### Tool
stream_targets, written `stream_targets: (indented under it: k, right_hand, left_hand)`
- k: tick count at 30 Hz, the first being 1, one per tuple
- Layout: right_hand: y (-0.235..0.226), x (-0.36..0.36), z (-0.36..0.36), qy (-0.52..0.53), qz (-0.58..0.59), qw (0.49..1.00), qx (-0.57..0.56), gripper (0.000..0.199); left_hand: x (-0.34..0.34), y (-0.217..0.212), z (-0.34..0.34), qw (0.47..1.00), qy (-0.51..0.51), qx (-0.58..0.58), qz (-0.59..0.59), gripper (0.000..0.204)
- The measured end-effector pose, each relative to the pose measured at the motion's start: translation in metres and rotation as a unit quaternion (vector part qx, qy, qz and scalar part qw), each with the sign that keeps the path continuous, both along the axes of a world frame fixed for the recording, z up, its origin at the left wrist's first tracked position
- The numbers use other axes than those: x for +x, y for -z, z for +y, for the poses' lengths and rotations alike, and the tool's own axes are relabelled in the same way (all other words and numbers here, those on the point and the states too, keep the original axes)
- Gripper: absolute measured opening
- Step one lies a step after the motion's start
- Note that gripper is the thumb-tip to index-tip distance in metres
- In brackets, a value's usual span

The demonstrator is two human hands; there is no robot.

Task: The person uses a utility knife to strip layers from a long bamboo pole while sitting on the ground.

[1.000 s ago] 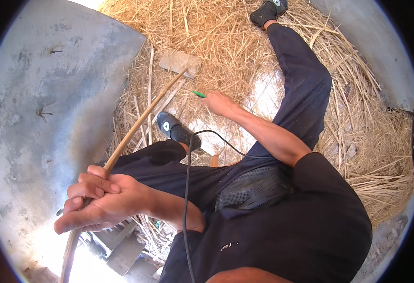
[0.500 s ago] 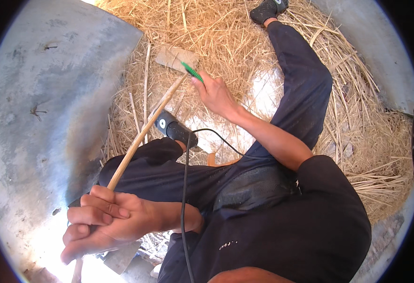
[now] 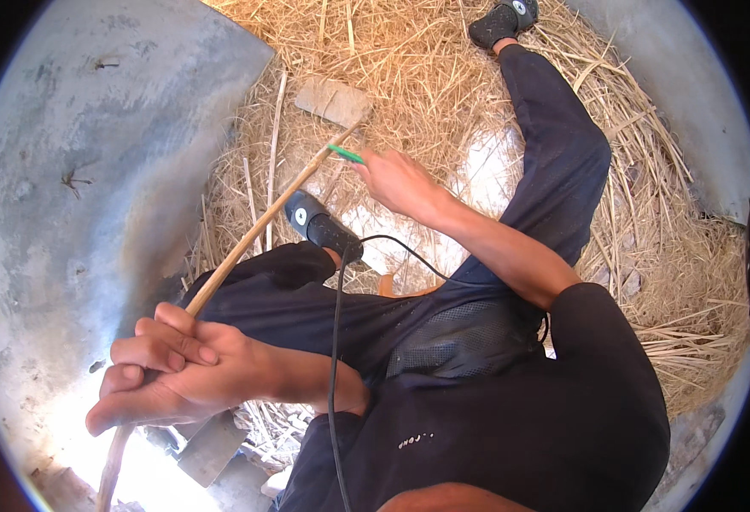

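Note:
A long, thin wooden stick runs slantwise from lower left up toward the straw. My left hand is closed round its lower part, and a short length sticks out below the fist. Near the stick's far, narrow end, my right hand is closed on a slim green tool. The green tip touches or lies right over the stick; the rest of the tool is hidden by the fingers, so its kind does not show.
Loose straw covers the ground, with a flat grey-brown block beyond the stick's tip. A grey curved sheet rises at left. My dark shoe is below the stick; a black cable hangs before my body.
The green tool has turned flatter and sits a little farther down the stick, so more of the tip shows beyond it. My left hand has shifted slightly up and left.

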State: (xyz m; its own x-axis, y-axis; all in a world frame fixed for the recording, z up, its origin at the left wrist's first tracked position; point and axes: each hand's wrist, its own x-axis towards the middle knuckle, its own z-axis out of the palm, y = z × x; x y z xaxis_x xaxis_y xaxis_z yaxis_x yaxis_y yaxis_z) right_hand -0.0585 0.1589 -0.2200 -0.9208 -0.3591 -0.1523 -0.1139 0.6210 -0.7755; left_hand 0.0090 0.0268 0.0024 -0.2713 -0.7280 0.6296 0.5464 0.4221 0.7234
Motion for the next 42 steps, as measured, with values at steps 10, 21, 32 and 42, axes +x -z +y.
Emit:
stream_targets:
  k: [10, 21, 32, 42]
  right_hand:
    - [0.03, 0.009, 0.015, 0.034, -0.024, 0.999, -0.024, 0.027]
    - [0.031, 0.01, 0.006, 0.057, -0.005, 0.997, -0.055, 0.025]
    - [0.035, -0.004, 0.022, 0.002, -0.14, 0.99, 0.031, 0.039]
    - [0.021, 0.008, 0.012, 0.057, -0.139, 0.988, -0.019, 0.047]
  left_hand:
    - [0.002, 0.001, 0.005, 0.999, 0.043, -0.001, 0.01, 0.051]
    - [0.001, 0.0, 0.001, 1.0, 0.014, -0.009, 0.001, 0.051]
    - [0.0, 0.0, 0.003, 1.0, 0.018, -0.006, 0.02, 0.049]
    - [0.004, 0.001, 0.007, 0.997, 0.075, 0.008, -0.003, 0.044]
